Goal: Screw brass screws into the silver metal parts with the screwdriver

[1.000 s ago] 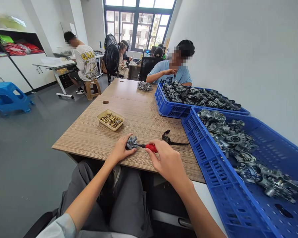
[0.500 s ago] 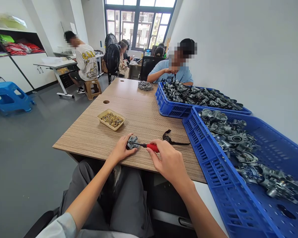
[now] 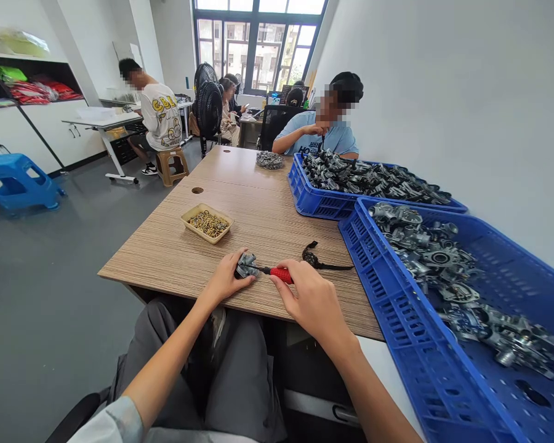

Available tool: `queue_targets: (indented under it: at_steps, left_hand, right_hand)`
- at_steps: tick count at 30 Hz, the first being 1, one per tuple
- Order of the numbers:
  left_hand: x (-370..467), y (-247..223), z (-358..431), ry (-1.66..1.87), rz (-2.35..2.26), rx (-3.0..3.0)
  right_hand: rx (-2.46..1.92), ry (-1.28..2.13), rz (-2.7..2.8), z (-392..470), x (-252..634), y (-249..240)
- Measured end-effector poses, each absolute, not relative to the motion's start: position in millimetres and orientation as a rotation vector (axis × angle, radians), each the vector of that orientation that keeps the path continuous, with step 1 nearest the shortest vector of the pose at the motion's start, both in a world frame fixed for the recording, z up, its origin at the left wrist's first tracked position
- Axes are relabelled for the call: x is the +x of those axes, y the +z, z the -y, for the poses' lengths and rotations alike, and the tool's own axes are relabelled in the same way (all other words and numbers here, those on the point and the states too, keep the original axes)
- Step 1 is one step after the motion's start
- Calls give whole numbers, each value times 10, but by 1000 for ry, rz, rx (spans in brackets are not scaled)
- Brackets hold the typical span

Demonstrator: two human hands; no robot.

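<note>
Near the front edge of the wooden table (image 3: 161, 246), my left hand (image 3: 226, 278) is closed around a small silver metal casting (image 3: 247, 264). My right hand (image 3: 307, 295) grips a screwdriver (image 3: 281, 274) by its red handle. The dark shaft points left and its tip meets the casting; the exact contact spot is too small to make out. Beyond my left hand stands a cream tray (image 3: 188, 229) of brass-coloured screws (image 3: 208, 224). A black strap-like item (image 3: 318, 258) lies past my right hand.
A blue crate (image 3: 397, 307) with loose metal castings (image 3: 443, 258) stands at the right. Behind it is another blue crate (image 3: 314, 200), heaped with parts. A round pile of small metal pieces (image 3: 270, 160) sits farther back. Across the table sits a person in a blue shirt (image 3: 295, 129).
My right hand and the screwdriver handle have shifted very slightly left, toward the casting. My left hand stays in place.
</note>
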State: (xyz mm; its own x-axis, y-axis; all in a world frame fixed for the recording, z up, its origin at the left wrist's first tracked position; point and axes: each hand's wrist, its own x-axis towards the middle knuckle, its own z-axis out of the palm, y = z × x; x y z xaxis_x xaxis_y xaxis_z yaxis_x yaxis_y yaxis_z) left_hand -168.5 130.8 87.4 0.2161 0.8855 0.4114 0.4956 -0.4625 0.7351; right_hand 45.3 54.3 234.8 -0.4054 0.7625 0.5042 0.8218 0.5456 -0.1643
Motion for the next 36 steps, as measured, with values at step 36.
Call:
queue_targets:
  at_steps: [36]
  left_hand:
    - [-1631,1080,-1177,937,-1125,2251]
  right_hand:
    - [-1486,203,2134,-712,74,1489]
